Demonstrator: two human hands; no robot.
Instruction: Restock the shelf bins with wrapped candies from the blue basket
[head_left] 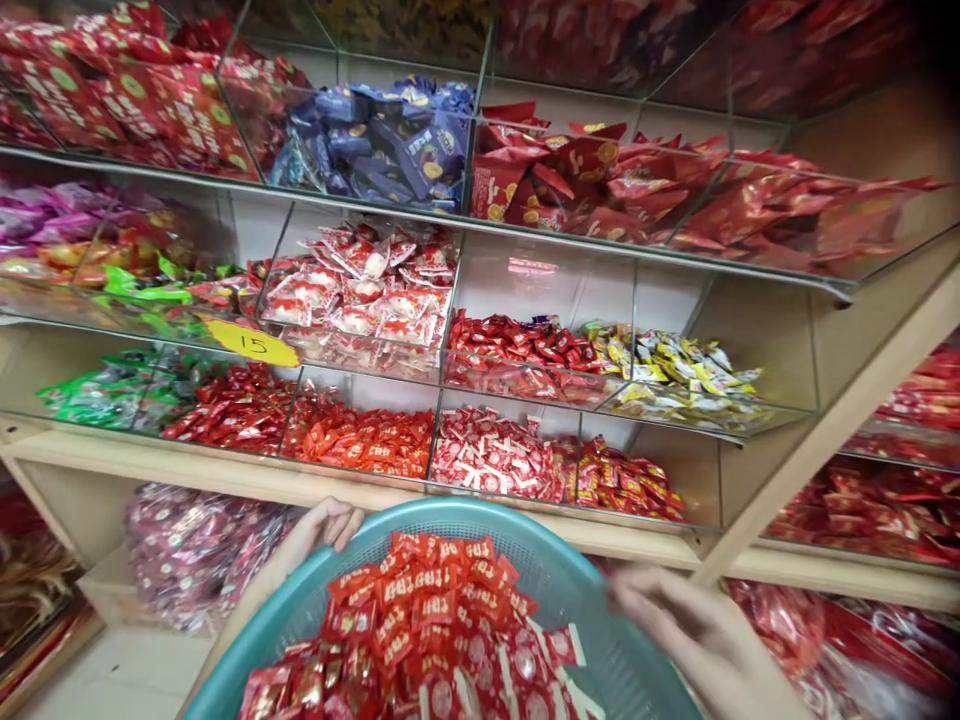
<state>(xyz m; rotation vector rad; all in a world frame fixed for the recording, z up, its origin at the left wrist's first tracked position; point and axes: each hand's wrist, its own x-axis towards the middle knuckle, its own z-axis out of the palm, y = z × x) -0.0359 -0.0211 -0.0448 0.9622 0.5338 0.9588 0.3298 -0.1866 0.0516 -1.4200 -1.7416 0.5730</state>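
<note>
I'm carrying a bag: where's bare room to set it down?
Pale floor at lower left, between the patterned bags and teal basket; inside the basket, a narrow strip between the candies and right hand. Crowded: the basket's middle and most shelf bins.

left grip: on teal basket rim | right grip: blurred, near rim | inside: red sweets
</note>
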